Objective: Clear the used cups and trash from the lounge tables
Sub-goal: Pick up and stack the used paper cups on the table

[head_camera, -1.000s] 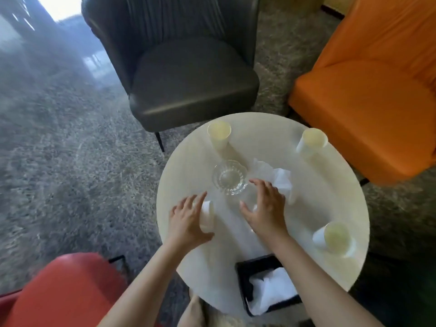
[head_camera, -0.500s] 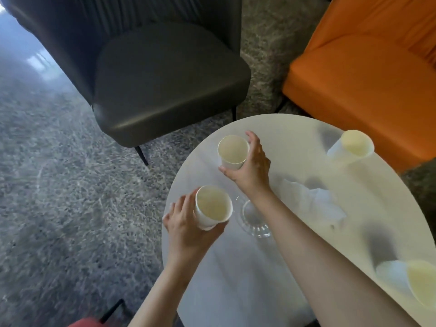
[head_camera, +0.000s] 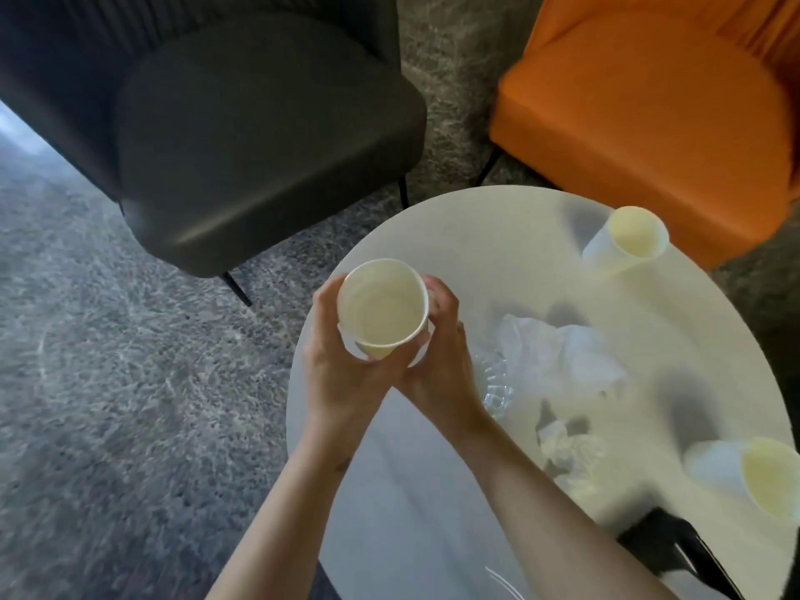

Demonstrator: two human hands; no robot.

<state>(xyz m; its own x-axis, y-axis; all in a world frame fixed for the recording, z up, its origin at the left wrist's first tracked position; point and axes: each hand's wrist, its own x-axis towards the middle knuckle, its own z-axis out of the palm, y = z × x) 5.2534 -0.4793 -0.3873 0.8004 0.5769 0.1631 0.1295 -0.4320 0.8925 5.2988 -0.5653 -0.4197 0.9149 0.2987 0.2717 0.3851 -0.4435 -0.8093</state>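
Paper cups (head_camera: 383, 313), one half nested in another, clasped between left hand (head_camera: 337, 374) and right hand (head_camera: 446, 370), fingers curled round them, over the table (head_camera: 476, 236) edge — prone to jamming crooked or dripping leftover drink if tilted.

No readable text, label, brand or number shows anywhere

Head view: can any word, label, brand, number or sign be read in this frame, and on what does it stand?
None can be read.
The nested cups, gripped by the left hand and the right hand, show plain walls.
The far cup and the near cup on the table show no print.
The black box is blurred and shows no legible mark.
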